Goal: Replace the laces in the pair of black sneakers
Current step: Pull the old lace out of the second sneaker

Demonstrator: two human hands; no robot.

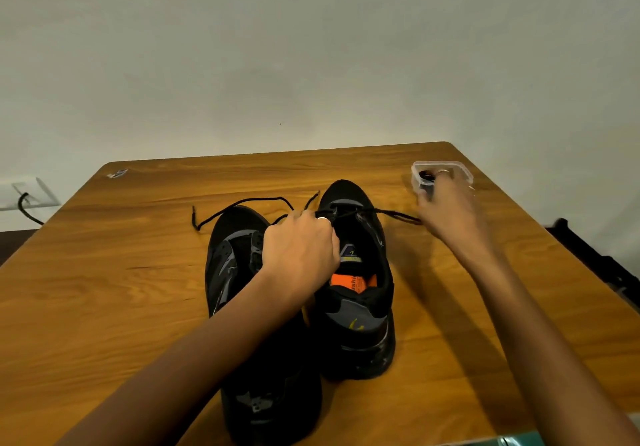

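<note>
Two black sneakers stand side by side on the wooden table (104,289), toes pointing away from me. The left sneaker (239,272) is nearer; the right sneaker (360,307) shows an orange insole label. My left hand (299,255) rests over the right sneaker's lacing area, its fingers curled on the black lace (249,201), whose free ends trail to the far left. My right hand (450,206), blurred, pulls a stretch of the same lace out to the right, close to a small clear plastic box (464,172).
The clear box at the far right corner holds something dark. A small scrap (117,172) lies at the table's far left corner. A wall socket with a black cable (26,203) is left of the table. Dark furniture (595,258) stands at the right edge.
</note>
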